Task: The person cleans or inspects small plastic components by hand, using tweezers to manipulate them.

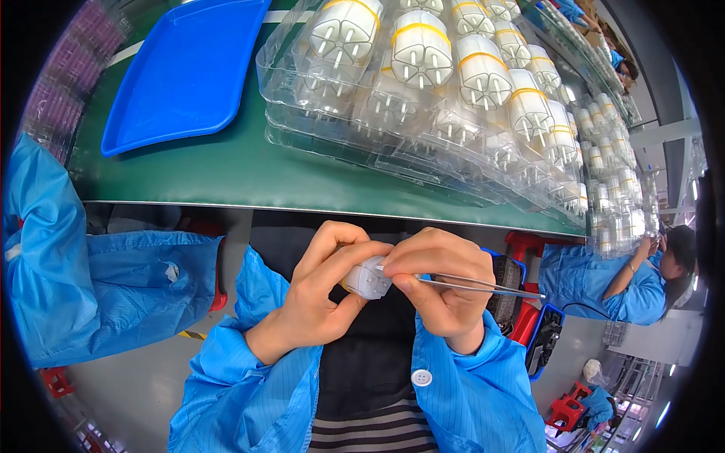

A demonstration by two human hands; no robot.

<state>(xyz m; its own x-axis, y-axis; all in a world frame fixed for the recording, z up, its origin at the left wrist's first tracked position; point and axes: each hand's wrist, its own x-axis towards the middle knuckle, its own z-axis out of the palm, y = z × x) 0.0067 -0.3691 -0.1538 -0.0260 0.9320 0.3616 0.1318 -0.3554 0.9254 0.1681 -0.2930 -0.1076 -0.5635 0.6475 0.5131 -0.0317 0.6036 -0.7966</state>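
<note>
My left hand [321, 291] is closed around a white cylindrical part [368, 279] with a yellow band, held in front of my body below the table edge. Its segmented end face is turned toward my right hand [445, 283]. A pair of metal tweezers [483, 286] lies in my right hand, with its slim end pointing out to the right. The thumb and index finger of that hand meet close to the part's end face, at what looks like a small white pin; my fingers partly cover it.
Stacked clear plastic trays [340, 128] with several similar white cylinders [421, 49] stand on the green table [226, 177]. A blue tray [181, 75] lies at the far left. Co-workers in blue sit to the left [136, 279] and right [604, 279]. Red stools [570, 408] stand on the floor.
</note>
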